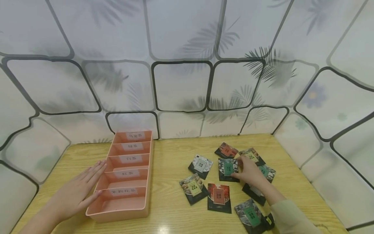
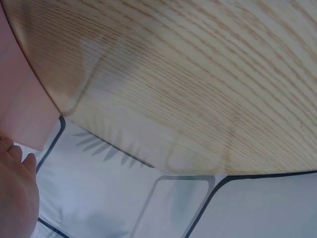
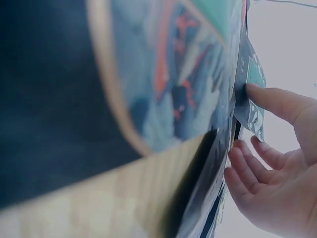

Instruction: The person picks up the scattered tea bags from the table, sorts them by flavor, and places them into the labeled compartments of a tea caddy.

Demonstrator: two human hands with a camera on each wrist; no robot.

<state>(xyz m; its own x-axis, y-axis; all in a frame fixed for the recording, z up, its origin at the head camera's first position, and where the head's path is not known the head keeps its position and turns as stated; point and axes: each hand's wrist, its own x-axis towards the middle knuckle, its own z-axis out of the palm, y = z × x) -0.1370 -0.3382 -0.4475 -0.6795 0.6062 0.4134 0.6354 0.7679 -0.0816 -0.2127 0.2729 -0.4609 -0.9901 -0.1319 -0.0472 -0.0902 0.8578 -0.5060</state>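
My left hand [image 1: 77,190] lies with straight fingers along the left side of a pink divided box [image 1: 147,182]. White labels mark its several compartments. In the left wrist view only part of that hand [image 2: 17,191] shows beside the pink wall. Over on the right, my right hand [image 1: 252,173] pinches a tea packet with a green label [image 1: 228,168] by its right edge. The right wrist view shows the thumb against this packet [image 3: 255,74], while the other fingers are loosely bent. Around it lie a red-label packet [image 1: 226,150] and a yellow-label packet [image 1: 252,156].
Left of the right hand lie a white-label packet [image 1: 200,166], a yellow-label packet [image 1: 194,188] and a red-label packet [image 1: 219,198]. Another green-label packet [image 1: 249,216] is near the right forearm, by a small black item [image 1: 269,221]. A patterned curtain [image 1: 181,87] borders the wooden table [image 1: 166,169].
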